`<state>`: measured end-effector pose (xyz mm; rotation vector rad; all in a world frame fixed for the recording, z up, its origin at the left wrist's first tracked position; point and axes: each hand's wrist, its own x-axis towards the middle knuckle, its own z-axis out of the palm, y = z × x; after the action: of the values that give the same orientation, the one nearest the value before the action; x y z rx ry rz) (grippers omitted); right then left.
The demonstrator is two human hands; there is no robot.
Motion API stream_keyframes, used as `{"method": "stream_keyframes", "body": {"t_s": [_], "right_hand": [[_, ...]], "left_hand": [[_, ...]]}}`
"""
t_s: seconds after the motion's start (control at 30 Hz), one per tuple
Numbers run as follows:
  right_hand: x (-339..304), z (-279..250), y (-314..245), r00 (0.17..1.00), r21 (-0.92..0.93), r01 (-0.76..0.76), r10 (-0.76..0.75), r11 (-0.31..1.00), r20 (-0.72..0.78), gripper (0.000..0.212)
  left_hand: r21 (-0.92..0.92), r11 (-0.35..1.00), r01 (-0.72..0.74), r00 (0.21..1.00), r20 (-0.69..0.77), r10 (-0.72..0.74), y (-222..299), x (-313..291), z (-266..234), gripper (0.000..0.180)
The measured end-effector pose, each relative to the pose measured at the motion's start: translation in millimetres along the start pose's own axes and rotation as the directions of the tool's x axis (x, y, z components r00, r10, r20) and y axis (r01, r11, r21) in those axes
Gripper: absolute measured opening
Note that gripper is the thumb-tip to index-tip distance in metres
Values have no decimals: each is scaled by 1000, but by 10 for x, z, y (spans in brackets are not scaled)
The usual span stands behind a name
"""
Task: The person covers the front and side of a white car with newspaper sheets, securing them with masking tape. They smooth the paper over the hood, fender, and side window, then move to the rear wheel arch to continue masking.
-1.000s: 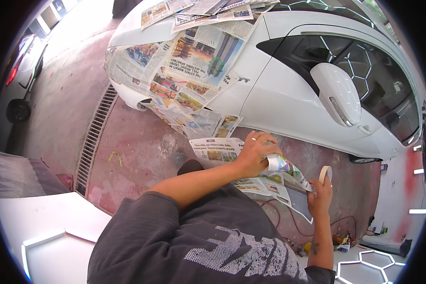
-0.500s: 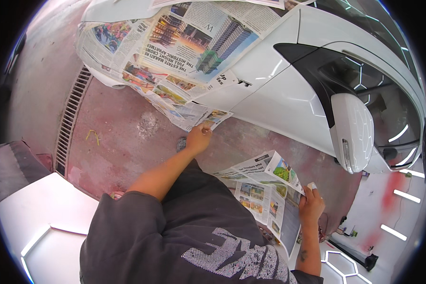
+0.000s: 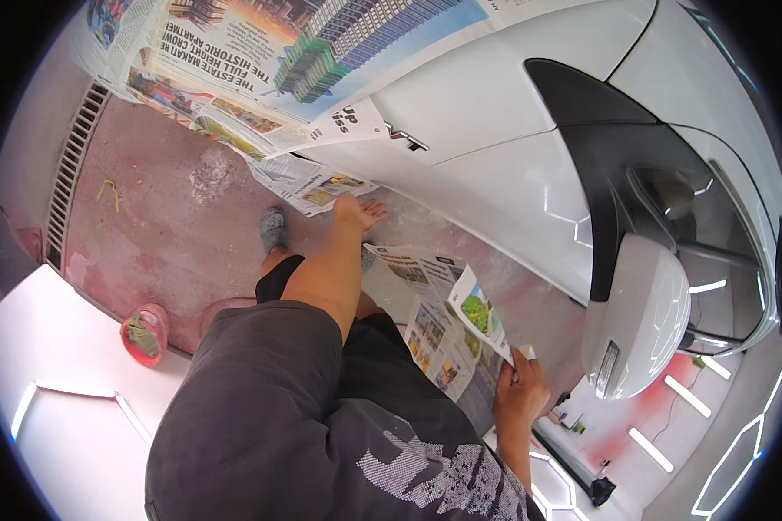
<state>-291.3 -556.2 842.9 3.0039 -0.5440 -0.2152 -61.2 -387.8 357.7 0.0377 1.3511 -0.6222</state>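
My right hand (image 3: 521,389) is closed on the edge of a loose newspaper sheet (image 3: 427,323), which hangs partly folded in front of my body. A white shape shows at a fingertip of that hand. My left hand (image 3: 357,214) has its fingers apart and holds nothing. It is beside the lower edge of a newspaper flap (image 3: 308,183); whether they touch I cannot tell. The flap hangs below newspaper masking (image 3: 365,52) spread over the front side of a white car (image 3: 487,87). A dark emblem (image 3: 408,139) shows by the masking's edge.
The car's side mirror (image 3: 643,308) juts out at the right. A red bucket (image 3: 145,337) stands at the lower left near a glossy white panel (image 3: 69,356). A drain grate (image 3: 76,169) crosses the reddish floor (image 3: 152,234). My foot in a grey clog (image 3: 273,228) is below the flap.
My left hand's fingers have spread from a pinch at the flap's edge. My view has shifted closer to the car and mirror. My right hand still holds the loose sheet.
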Motion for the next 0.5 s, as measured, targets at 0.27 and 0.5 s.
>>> {"method": "stream_keyframes", "body": {"t_s": [0.27,0.5], "right_hand": [[532,176,-21,992,123,120,-124,985,25,30],[1059,97,-285,947,238,254,-291,937,135,26]], "left_hand": [[-114,967,-226,973,-76,218,101,133,136,31],[8,994,-105,980,-169,105,390,-163,-606,21]]}}
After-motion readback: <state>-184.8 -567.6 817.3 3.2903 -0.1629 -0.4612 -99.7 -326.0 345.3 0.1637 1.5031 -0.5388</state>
